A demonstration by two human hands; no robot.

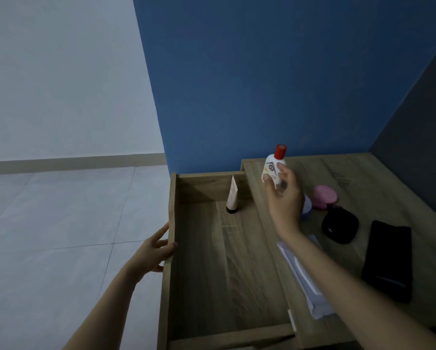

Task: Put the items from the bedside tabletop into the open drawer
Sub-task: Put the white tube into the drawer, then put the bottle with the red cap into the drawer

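Note:
The wooden drawer [172, 210] stands open to the left of the bedside tabletop [363, 173]. A cream tube [232, 197] with a black cap stands upright at the drawer's back. My right hand [284, 198] holds a white bottle with a red cap [273, 165] above the tabletop's left edge. My left hand [153, 251] grips the drawer's left wall. On the tabletop lie a pink round item [325, 197], a black round pouch [340, 224], a black flat case [388, 261], a pale wrapped stick [305, 276] and a bluish jar [306, 205], partly hidden behind my hand.
A blue wall [262, 84] rises behind the drawer and tabletop, and a dark panel [419, 117] bounds the right side. Pale tiled floor [60, 223] lies to the left of the drawer.

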